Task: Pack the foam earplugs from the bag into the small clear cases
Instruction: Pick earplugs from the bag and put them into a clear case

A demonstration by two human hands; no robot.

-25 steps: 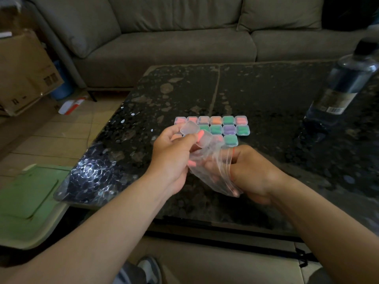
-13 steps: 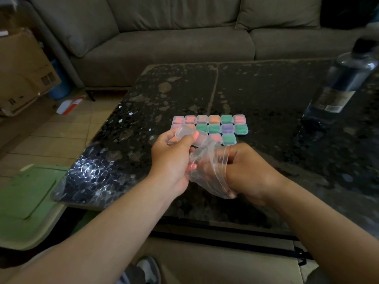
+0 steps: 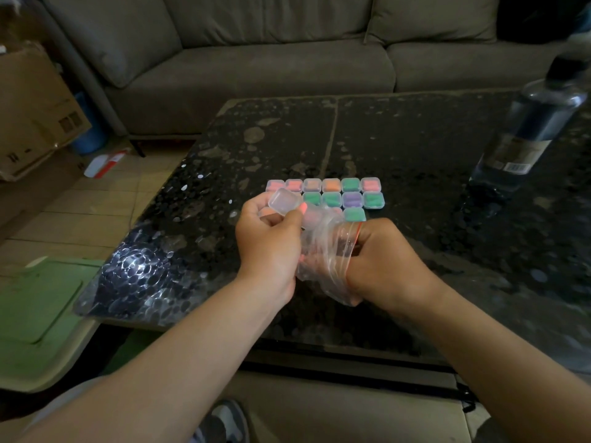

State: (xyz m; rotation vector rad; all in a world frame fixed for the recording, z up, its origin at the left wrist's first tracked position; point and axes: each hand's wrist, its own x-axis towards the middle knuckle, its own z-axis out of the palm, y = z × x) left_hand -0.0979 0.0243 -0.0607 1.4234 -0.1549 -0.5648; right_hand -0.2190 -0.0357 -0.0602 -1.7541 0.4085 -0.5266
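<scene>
Water bottle: one. Filled cases, all lying left of the bottle: eleven plainly countable, six in one row, four in the next, one green alone; others partly hidden, count uncertain. Empty case: one. Bag: one. Loose pink earplug: one visible. Hands: two, left hand and right hand.

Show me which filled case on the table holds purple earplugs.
The small clear plastic case second from the right in the middle row. It alone is purple; the rest show pink, orange or green.
</scene>
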